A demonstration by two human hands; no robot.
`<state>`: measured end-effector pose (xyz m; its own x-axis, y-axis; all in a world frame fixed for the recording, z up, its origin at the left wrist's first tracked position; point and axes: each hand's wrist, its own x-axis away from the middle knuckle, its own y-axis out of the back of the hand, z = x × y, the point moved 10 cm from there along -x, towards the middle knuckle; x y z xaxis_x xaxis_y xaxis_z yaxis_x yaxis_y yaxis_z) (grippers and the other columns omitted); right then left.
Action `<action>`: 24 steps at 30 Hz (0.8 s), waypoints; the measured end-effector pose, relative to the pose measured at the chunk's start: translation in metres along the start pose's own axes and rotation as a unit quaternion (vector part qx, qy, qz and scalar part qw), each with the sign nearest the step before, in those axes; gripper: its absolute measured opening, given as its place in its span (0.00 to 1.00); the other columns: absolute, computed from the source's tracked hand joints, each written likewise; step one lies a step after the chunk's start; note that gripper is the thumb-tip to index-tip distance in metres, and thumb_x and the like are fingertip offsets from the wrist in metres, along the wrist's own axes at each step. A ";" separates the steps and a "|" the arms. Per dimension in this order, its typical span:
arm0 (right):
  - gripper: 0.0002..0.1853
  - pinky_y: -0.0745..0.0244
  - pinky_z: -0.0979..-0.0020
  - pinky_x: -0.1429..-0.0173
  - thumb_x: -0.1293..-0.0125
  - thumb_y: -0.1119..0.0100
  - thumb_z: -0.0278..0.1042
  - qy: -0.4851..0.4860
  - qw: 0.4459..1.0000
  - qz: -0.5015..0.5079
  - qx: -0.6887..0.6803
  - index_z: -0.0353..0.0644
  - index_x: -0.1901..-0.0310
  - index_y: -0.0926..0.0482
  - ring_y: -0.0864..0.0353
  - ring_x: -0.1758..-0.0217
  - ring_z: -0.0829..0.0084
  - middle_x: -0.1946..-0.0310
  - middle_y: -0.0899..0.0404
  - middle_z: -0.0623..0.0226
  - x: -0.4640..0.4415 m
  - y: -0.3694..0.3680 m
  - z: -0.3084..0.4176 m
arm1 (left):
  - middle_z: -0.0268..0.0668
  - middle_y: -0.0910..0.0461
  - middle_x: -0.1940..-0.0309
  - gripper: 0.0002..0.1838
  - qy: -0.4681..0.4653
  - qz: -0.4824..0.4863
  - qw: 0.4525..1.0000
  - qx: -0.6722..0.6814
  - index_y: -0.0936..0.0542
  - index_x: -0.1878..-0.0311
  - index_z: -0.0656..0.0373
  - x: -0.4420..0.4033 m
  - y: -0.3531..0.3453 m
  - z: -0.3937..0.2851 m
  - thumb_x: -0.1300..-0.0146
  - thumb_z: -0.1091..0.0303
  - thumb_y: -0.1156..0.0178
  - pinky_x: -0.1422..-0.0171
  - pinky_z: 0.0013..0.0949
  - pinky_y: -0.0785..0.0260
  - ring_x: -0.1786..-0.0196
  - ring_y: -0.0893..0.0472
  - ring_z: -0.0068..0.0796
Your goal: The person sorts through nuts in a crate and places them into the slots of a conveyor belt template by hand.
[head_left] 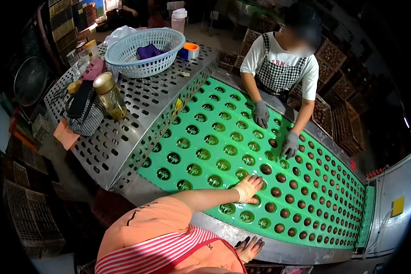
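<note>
A green tray-like surface [223, 128] with rows of round holes stretches in front of me. My left hand [249, 188], its wrist and palm wrapped in pale tape, lies over it with fingers extended and thumb apart. Beside its thumb is a round brown nut-like ball [255, 200], partly hidden; I cannot tell whether they touch. My right hand [250, 249], also taped, is spread at the metal front edge [223, 228], its fingertips dark. Similar balls [270, 207] fill the holes towards the right, while holes at left show dark, shiny bottoms.
Across from me a co-worker in a checked apron [278, 75] has grey-gloved hands [289, 145] over the surface. At left, a perforated metal table [137, 132] holds a blue basket [144, 52], a glass jar [109, 96] and a checked bag [84, 114]. Crates [347, 128] stand behind the co-worker.
</note>
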<state>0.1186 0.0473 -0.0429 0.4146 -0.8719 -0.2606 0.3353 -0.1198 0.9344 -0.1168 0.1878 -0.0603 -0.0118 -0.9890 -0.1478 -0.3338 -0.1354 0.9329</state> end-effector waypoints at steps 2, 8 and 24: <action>0.29 0.47 0.35 0.28 0.34 0.48 0.44 0.011 1.000 -0.019 -0.004 0.32 0.37 0.32 0.44 0.30 0.29 0.36 0.37 0.36 -0.003 0.002 0.000 | 0.52 0.42 0.29 0.49 -0.022 -0.046 0.999 0.010 0.40 0.29 0.64 0.015 0.013 -0.011 0.45 0.37 0.39 0.24 0.56 0.51 0.26 0.42 0.53; 0.27 0.29 0.49 0.41 0.51 0.39 0.32 -0.190 0.978 0.069 -0.058 0.41 0.45 0.23 0.28 0.44 0.45 0.51 0.24 0.47 0.066 0.016 -0.006 | 0.51 0.25 0.44 0.35 -0.071 0.028 0.989 0.125 0.26 0.43 0.61 0.096 -0.044 -0.081 0.51 0.48 0.33 0.39 0.51 0.32 0.42 0.25 0.52; 0.12 0.23 0.59 0.44 0.37 0.41 0.34 -0.460 0.865 -0.103 -0.174 0.40 0.55 0.17 0.18 0.51 0.56 0.56 0.17 0.55 0.312 0.076 -0.215 | 0.50 0.23 0.47 0.18 -0.316 0.376 0.854 0.173 0.23 0.44 0.63 0.170 -0.132 -0.373 0.36 0.66 0.43 0.37 0.44 0.32 0.44 0.23 0.50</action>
<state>0.4549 -0.1318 -0.1058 -0.4788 -0.8770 0.0405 0.6227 -0.3067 0.7199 0.2768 0.0153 -0.0862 -0.8143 -0.5447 0.2005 -0.2655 0.6568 0.7058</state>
